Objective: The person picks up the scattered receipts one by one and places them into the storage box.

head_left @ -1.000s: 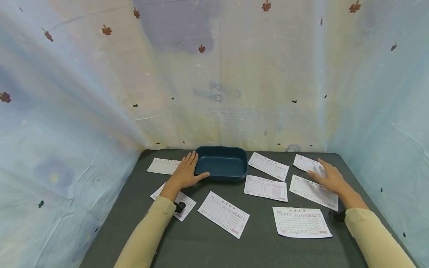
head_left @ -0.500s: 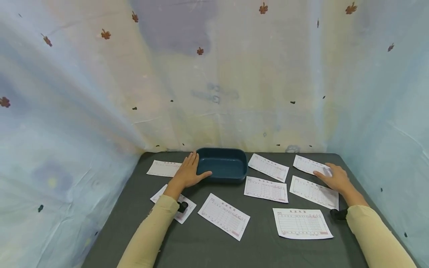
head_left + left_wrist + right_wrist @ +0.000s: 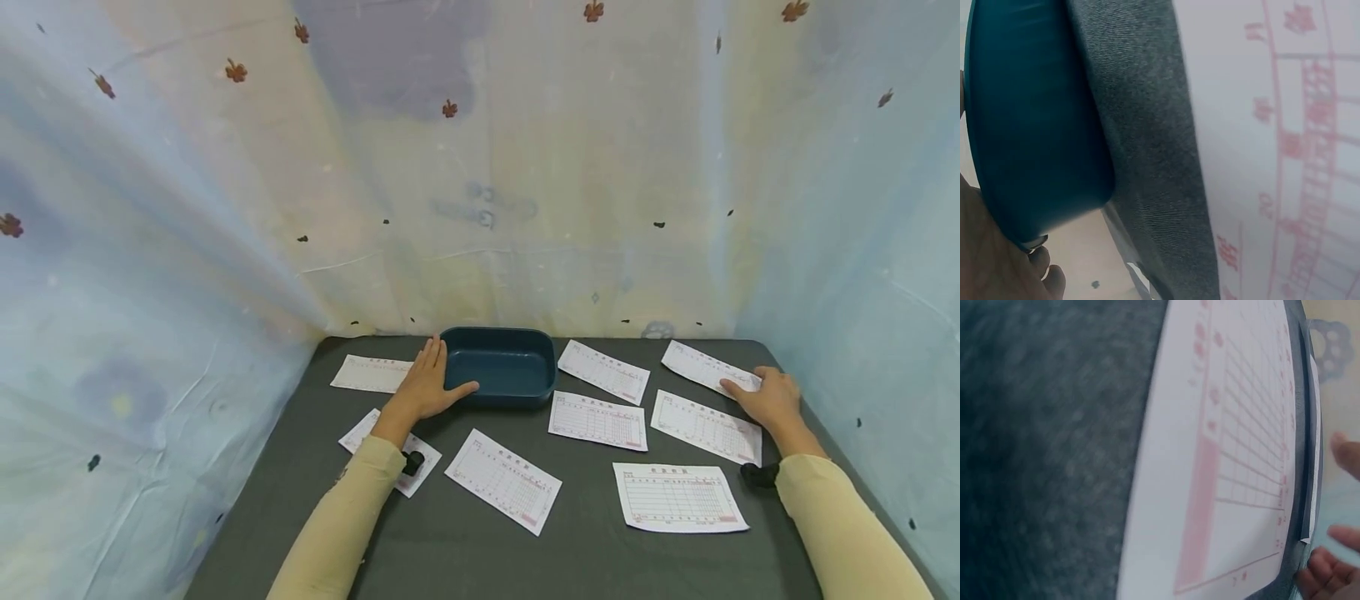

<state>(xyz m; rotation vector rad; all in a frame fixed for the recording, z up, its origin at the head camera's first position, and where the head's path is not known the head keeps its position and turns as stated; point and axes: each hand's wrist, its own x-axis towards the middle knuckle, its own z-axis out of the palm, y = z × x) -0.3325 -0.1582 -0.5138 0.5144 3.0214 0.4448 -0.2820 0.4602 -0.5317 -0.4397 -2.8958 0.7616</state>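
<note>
Teal tray [image 3: 497, 367] at the desk's [image 3: 450, 550] far edge is steadied by my left hand [image 3: 426, 390], fingers straight against its side. My right hand [image 3: 772, 398] presses the far-right corner slip [image 3: 701, 364], fingers flat; lifting it likely needs a pinch.

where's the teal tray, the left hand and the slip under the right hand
teal tray [image 3: 498, 368], head view, inner floor
left hand [image 3: 425, 389], head view, back of hand
far right slip [image 3: 701, 364], head view, bare middle
</note>
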